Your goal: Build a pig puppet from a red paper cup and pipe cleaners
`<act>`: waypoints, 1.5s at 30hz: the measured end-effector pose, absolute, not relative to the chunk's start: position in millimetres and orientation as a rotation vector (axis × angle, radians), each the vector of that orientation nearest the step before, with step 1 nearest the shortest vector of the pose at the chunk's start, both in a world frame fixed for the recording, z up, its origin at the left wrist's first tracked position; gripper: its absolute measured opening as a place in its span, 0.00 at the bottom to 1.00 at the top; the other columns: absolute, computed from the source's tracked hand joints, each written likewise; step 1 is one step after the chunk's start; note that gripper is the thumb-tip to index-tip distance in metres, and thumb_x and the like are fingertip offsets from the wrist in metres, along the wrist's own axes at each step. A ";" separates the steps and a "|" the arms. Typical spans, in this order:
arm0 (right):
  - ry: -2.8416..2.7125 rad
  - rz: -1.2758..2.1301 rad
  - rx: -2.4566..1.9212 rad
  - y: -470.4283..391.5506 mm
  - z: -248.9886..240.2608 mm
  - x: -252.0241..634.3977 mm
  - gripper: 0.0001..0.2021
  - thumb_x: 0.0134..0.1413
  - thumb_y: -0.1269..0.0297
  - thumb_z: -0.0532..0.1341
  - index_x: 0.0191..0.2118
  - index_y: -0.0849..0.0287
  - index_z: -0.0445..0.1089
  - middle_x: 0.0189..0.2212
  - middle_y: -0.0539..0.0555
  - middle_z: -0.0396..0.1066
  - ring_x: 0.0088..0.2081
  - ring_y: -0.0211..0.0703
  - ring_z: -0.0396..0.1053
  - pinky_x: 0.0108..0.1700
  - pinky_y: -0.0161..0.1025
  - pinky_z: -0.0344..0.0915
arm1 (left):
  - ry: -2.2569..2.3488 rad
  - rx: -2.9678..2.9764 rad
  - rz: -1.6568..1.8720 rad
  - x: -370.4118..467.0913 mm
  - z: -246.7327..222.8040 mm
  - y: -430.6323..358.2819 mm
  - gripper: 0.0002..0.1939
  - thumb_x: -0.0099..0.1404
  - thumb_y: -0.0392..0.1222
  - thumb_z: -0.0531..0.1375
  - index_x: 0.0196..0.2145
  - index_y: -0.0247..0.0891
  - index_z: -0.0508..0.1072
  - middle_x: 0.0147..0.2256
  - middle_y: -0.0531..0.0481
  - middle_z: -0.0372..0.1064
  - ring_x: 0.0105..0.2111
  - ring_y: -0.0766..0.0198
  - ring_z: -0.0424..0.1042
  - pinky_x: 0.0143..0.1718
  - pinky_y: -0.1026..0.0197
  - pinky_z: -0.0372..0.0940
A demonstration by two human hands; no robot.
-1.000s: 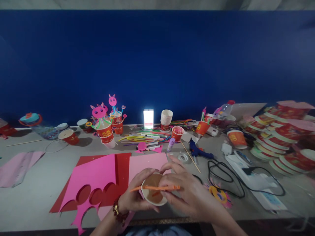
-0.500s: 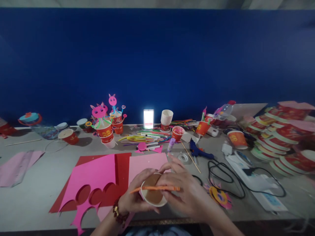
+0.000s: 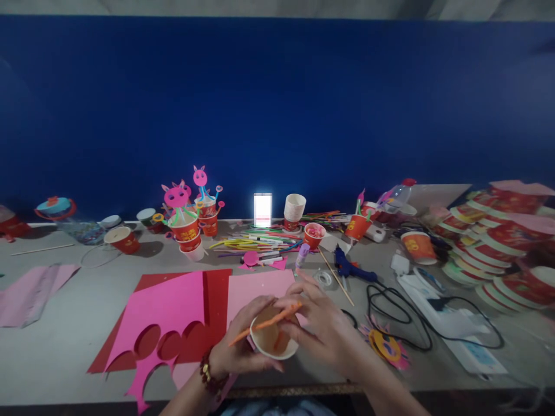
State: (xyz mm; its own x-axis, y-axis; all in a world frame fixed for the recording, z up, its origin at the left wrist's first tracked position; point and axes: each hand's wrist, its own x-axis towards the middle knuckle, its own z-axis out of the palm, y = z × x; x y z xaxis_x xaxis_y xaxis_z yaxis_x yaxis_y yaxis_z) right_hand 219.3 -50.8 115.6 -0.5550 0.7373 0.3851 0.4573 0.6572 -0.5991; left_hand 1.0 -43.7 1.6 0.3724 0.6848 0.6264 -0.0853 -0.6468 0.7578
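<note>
My left hand (image 3: pixel 237 335) is wrapped around a paper cup (image 3: pixel 277 355), whose open mouth faces up toward me. Across that mouth runs an orange strip (image 3: pixel 264 325), which looks like a twisted pipe cleaner. It slants up to the right, and its lower end sticks out over my left hand. My right hand (image 3: pixel 318 320) is at the cup's right rim, its fingers bent around the strip's upper part; the exact fingertip contact is partly hidden. A further bit of orange shows inside the cup.
Pink sheets (image 3: pixel 173 294) with round cut-outs lie over red card (image 3: pixel 217 323) to the left. Behind are pipe cleaners (image 3: pixel 255 240), decorated cups (image 3: pixel 184 231) and a glue stick (image 3: pixel 302 254). Rightward lie a blue glue gun (image 3: pixel 351 267), black cable (image 3: pixel 399 312) and power strip (image 3: pixel 451 329).
The orange strip has swung from nearly level to a slant, its right end now higher. My right hand has shifted slightly, and the cup is tilted a little differently. More orange shows inside it.
</note>
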 end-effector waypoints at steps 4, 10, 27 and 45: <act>-2.183 0.709 -0.866 -44.4 107.8 221.6 0.05 0.64 0.68 0.61 0.44 0.54 0.71 0.39 0.52 0.69 0.45 0.46 0.70 0.69 0.63 0.45 | 0.529 1.853 1.277 -4.5 -6.1 -45.7 0.49 0.58 0.64 0.66 0.69 0.45 0.54 0.63 0.35 0.64 0.61 0.41 0.67 0.62 0.44 0.62; -2.229 0.749 -0.898 -44.3 108.1 220.4 0.03 0.66 0.66 0.61 0.43 0.54 0.73 0.38 0.52 0.68 0.45 0.47 0.68 0.66 0.58 0.50 | 0.703 1.813 1.266 -9.8 -2.4 -54.2 0.26 0.76 0.53 0.46 0.67 0.45 0.60 0.63 0.43 0.67 0.62 0.49 0.65 0.64 0.48 0.59; -2.183 0.978 -0.859 -40.0 109.4 227.5 0.09 0.68 0.57 0.60 0.43 0.55 0.72 0.37 0.53 0.69 0.40 0.45 0.66 0.43 0.39 0.63 | 0.633 2.082 1.394 -6.5 12.4 -50.0 0.26 0.76 0.55 0.44 0.67 0.48 0.62 0.58 0.45 0.72 0.56 0.51 0.72 0.56 0.49 0.68; -2.366 0.646 -0.558 -27.4 125.1 226.8 0.16 0.74 0.59 0.50 0.52 0.56 0.73 0.34 0.56 0.75 0.36 0.43 0.68 0.38 0.37 0.59 | 0.766 2.230 1.301 -11.4 11.8 -47.8 0.27 0.76 0.51 0.44 0.69 0.49 0.56 0.61 0.46 0.70 0.58 0.50 0.71 0.56 0.50 0.68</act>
State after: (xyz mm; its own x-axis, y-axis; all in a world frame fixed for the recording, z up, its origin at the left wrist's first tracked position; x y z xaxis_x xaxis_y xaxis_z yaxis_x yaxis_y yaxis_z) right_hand 226.8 -27.4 125.1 -0.7212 0.5281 0.4484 0.2272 0.7917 -0.5670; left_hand -11.4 -47.8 11.8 0.4028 0.6572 0.6371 0.2379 -0.7473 0.6205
